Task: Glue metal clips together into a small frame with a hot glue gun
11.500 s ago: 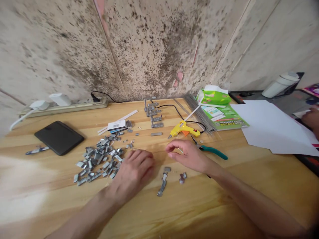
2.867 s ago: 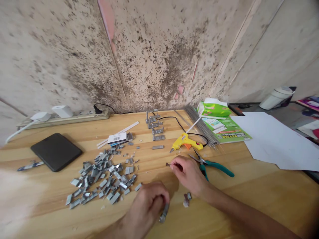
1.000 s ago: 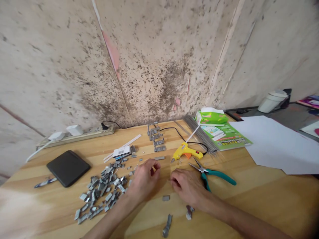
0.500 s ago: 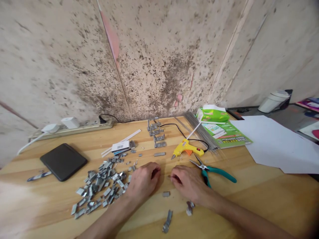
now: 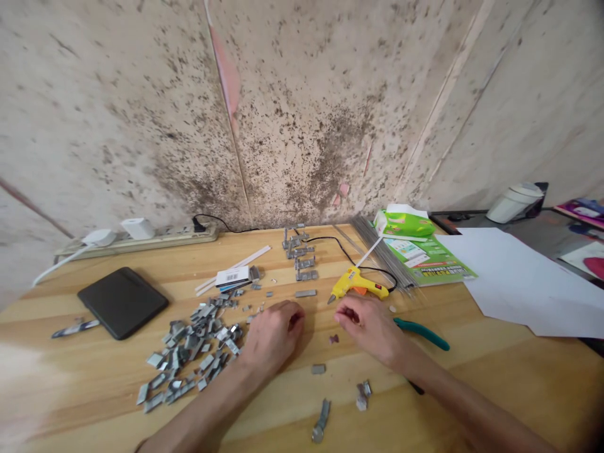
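The left hand (image 5: 276,333) and right hand (image 5: 370,327) stand apart, both with fingers curled inward; whether either pinches anything I cannot tell, since the knuckles hide the grip; a tiny purplish-brown scrap (image 5: 334,339), pinched at the waist, lies on the smooth, banded wooden tabletop (image 5: 283,415) between them, just beside the right fingertips; below it come one flat grey metal block (image 5: 318,369), one bent grey strip (image 5: 322,420) with a rounded end, and one small clump (image 5: 363,395) of grey and brownish bits; the left hand is beside a loose heap of shiny, sharp-edged metal pieces (image 5: 198,346), too many to count.

The tabletop's far edge meets a rough, dark-speckled wall (image 5: 283,113); a lane of wood runs between the hands, and a broader stretch opens right of the right forearm.

Of plastic tools there is one yellow glue gun (image 5: 356,284), beyond the right hand; one pair of teal-handled pliers (image 5: 427,333) is partly hidden by the right arm; two white adapters (image 5: 138,228) sit on one power strip (image 5: 182,238); one flat black tablet (image 5: 123,302) lies at far left.
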{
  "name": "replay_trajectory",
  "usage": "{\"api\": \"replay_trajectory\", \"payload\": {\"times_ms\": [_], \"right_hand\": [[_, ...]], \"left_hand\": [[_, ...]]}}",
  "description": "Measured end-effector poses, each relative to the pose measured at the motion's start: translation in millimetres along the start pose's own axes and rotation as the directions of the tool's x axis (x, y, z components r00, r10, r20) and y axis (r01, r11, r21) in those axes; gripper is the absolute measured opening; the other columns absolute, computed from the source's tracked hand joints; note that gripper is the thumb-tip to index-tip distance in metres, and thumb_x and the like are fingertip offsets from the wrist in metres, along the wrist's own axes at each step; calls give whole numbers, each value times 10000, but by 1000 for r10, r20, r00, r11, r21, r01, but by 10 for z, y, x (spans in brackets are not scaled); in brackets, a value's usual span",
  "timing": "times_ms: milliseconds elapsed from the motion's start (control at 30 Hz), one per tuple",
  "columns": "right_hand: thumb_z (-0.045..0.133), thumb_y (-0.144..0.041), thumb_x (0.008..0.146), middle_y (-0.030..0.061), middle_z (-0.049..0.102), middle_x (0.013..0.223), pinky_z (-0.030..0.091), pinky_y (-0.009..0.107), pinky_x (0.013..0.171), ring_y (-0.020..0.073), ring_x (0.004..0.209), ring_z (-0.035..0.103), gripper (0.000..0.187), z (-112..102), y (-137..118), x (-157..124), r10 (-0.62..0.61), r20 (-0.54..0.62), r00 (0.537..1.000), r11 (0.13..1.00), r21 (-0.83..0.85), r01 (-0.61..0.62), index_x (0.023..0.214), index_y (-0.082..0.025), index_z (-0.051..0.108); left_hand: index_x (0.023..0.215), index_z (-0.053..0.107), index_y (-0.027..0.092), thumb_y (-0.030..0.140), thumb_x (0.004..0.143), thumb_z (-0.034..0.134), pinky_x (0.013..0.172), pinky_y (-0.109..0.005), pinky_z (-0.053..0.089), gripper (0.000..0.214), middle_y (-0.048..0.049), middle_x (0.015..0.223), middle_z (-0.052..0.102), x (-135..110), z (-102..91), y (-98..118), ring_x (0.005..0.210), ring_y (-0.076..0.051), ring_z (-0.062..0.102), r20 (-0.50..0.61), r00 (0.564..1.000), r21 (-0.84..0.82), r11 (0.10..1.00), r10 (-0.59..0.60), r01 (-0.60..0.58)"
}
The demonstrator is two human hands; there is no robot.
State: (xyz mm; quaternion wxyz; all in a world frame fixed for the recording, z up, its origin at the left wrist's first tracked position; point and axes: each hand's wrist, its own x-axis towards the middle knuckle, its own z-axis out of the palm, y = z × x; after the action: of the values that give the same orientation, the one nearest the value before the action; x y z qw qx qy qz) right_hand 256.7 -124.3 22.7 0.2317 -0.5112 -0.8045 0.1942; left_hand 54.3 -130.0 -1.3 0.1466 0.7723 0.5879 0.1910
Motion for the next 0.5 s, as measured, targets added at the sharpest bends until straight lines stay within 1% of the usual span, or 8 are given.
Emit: {"api": "replay_trajectory", "payload": {"times_ms": [100, 133, 233, 267, 333, 433, 500], "right_hand": [[541, -178, 785, -7, 627, 694, 364, 235, 605, 127, 645, 543, 90, -141, 16, 102, -1, -67, 998, 1000, 0, 1, 709, -191, 589], [543, -184, 786, -8, 626, 692, 364, 235, 602, 127, 642, 542, 92, -187, 26, 137, -4, -89, 996, 1000, -2, 3, 709, -192, 592], [540, -200, 794, -11, 625, 680, 364, 235, 592, 124, 619, 538, 106, -299, 51, 230, 0, -161, 987, 1000, -11, -1, 711, -194, 604], [540, -200, 795, -11, 627, 676, 363, 236, 589, 125, 615, 539, 105, -321, 55, 257, 2, -170, 985, 1000, -19, -5, 714, -193, 606], [545, -199, 792, -9, 633, 680, 357, 236, 579, 125, 611, 541, 99, -330, 53, 310, -5, -164, 986, 999, -50, -4, 717, -192, 609], [552, -174, 783, -7, 638, 697, 352, 235, 577, 123, 617, 542, 86, -261, 46, 392, -50, -124, 991, 995, -87, 39, 722, -191, 610], [555, -141, 773, -4, 642, 719, 366, 234, 605, 124, 650, 554, 85, -186, 49, 446, -75, -97, 992, 994, -80, 67, 731, -189, 612]], "left_hand": [[795, 647, 226, 169, 762, 503, 602, -232, 375, 159, -1, 775, 693, 66, -103, -69, 686, -152, 604, -11, 1000, 51, 998, -19, 19], [790, 648, 227, 182, 770, 496, 595, -232, 375, 160, -3, 772, 693, 93, -152, -103, 683, -154, 606, -30, 999, 74, 996, -38, 40], [835, 658, 237, 242, 818, 453, 589, -239, 389, 206, -7, 832, 695, 170, -292, -230, 707, -168, 619, -140, 983, 139, 981, -120, 139], [875, 663, 243, 258, 824, 450, 588, -244, 395, 219, -9, 849, 696, 189, -320, -272, 721, -175, 624, -167, 976, 161, 972, -142, 169], [930, 665, 248, 269, 829, 446, 585, -250, 409, 242, -13, 908, 692, 214, -329, -341, 737, -181, 631, -172, 972, 199, 961, -160, 193], [979, 660, 249, 281, 831, 453, 600, -254, 439, 256, -18, 1020, 667, 218, -260, -397, 791, -184, 639, -155, 980, 238, 958, -125, 160], [1011, 650, 246, 285, 830, 461, 638, -258, 460, 264, -24, 1068, 648, 212, -212, -411, 871, -195, 632, -178, 980, 263, 955, -93, 138]]}}
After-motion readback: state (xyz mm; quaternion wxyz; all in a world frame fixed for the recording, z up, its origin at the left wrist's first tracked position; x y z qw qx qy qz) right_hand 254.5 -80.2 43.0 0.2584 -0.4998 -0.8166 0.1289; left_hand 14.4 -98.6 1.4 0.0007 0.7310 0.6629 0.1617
